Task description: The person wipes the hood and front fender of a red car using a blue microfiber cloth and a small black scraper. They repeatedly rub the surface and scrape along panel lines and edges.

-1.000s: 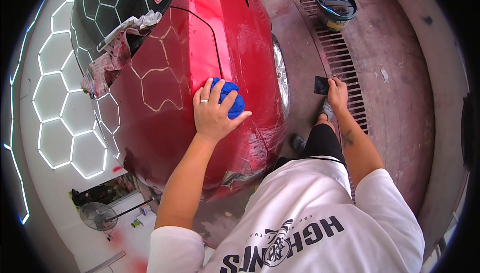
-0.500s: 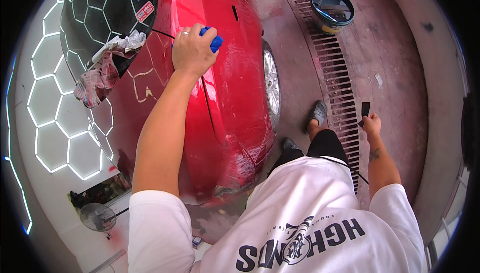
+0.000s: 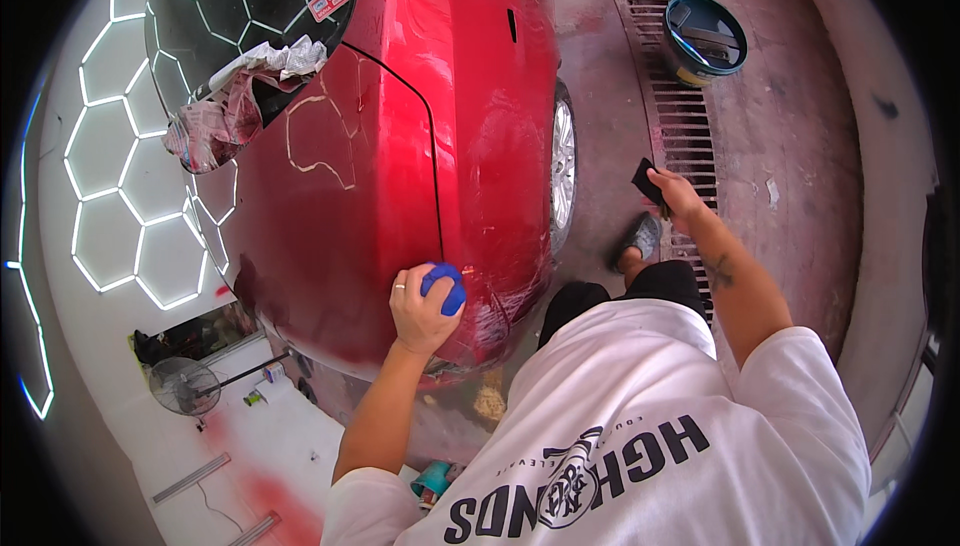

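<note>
Wrapped around a wadded blue cloth (image 3: 446, 291), my left hand (image 3: 422, 318) rests against the red car's (image 3: 340, 256) rear corner, below the dark seam in the panel. A ring shows on one finger. My right hand (image 3: 678, 196) is closed on a small flat black piece, which looks like sandpaper (image 3: 645, 178), held above the floor beside the wheel (image 3: 564, 161). The car's paint is glossy near the seam and duller with whitish smears lower down. Part of the blue cloth is hidden behind my fingers.
Crumpled masking paper (image 3: 225, 111) hangs on the dark rear window (image 3: 255, 6). A dark bucket (image 3: 706, 38) holding liquid stands beside the floor grate (image 3: 685, 126). At lower left are a fan (image 3: 185, 386) and a teal container (image 3: 432, 481). Hexagonal lights (image 3: 105, 176) line the left wall.
My left hand has moved with the blue cloth down the car, from near the window toward the rear corner. My right hand has risen and shifted left with the black piece.
</note>
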Demonstrator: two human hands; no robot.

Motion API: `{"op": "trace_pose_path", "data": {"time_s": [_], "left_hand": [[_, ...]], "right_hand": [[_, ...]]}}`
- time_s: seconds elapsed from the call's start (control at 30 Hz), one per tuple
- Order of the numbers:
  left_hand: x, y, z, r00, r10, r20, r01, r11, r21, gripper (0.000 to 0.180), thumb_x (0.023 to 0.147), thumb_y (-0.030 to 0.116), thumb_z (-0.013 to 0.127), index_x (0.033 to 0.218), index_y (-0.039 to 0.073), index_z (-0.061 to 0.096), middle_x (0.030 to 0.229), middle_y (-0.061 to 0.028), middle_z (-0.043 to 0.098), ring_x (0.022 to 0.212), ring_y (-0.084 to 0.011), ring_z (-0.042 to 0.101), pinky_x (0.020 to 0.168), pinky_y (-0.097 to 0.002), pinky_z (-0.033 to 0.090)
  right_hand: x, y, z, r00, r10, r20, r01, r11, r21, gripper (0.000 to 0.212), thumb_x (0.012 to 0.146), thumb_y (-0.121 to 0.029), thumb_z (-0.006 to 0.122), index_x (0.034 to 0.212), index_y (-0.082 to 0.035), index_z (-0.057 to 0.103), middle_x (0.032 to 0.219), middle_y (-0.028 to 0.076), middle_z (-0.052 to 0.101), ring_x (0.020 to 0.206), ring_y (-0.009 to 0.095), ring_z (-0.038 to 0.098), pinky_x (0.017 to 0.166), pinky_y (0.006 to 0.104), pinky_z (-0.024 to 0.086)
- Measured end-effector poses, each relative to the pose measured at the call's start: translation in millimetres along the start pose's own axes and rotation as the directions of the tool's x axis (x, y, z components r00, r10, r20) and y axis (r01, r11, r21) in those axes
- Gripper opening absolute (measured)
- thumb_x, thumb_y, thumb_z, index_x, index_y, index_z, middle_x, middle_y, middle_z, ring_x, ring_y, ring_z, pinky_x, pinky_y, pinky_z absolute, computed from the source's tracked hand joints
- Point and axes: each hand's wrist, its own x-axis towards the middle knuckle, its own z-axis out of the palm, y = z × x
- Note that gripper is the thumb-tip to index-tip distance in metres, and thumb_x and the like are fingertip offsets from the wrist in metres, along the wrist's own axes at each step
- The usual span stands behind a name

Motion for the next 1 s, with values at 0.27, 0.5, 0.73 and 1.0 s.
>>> {"op": "trace_pose_path", "data": {"time_s": [0.27, 0.5, 0.73, 1.0], "left_hand": [[170.3, -62.0, -38.5, 0.934, 0.158, -0.319, -0.13, 0.986, 0.105, 0.047, 0.072, 0.007, 0.093, 0.113, 0.011, 0.07, 0.113, -0.0159, 0.069, 0.097, -0.0399, 0.072, 0.085, -0.0483, 0.062], [180.9, -89.1, 1.2, 0.873, 0.233, -0.429, -0.132, 0.959, 0.252, 0.058, 0.071, 0.021, 0.095, 0.123, 0.018, 0.068, 0.127, -0.0136, 0.068, 0.117, -0.0394, 0.067, 0.1, -0.0537, 0.055], [184.5, -97.4, 11.7, 0.854, 0.234, -0.464, -0.111, 0.954, 0.277, 0.056, 0.074, 0.027, 0.094, 0.123, 0.018, 0.068, 0.126, -0.0114, 0.068, 0.118, -0.0372, 0.068, 0.101, -0.0532, 0.055], [177.3, -105.9, 11.3, 0.854, 0.216, -0.473, -0.076, 0.952, 0.298, 0.059, 0.071, 0.034, 0.093, 0.123, 0.025, 0.068, 0.129, -0.0092, 0.065, 0.113, -0.0361, 0.069, 0.097, -0.0536, 0.057]], "right_hand": [[-84.3, -82.4, 217.0, 0.746, -0.549, 0.376, 0.647, 0.731, -0.218, 0.045, 0.118, -0.041, 0.057, 0.149, -0.01, 0.067, 0.136, 0.008, 0.074, 0.123, 0.025, 0.067, 0.099, 0.04, 0.053], [-77.6, -65.3, 282.0, 0.073, -0.87, 0.487, 0.7, -0.303, -0.647, 0.06, 0.105, -0.04, 0.071, 0.161, -0.019, 0.061, 0.169, 0.001, 0.056, 0.144, 0.035, 0.055, 0.113, 0.0553, 0.049], [-51.4, -21.4, 292.7, -0.043, -0.906, 0.421, 0.625, -0.353, -0.697, 0.059, 0.104, -0.041, 0.071, 0.159, -0.021, 0.064, 0.168, -0.004, 0.06, 0.134, 0.031, 0.059, 0.104, 0.0477, 0.048], [-65.7, 21.6, 274.3, -0.154, -0.757, 0.635, 0.637, -0.567, -0.522, 0.062, 0.099, -0.041, 0.074, 0.157, -0.019, 0.068, 0.166, -0.001, 0.063, 0.128, 0.03, 0.062, 0.103, 0.0428, 0.049]]}}
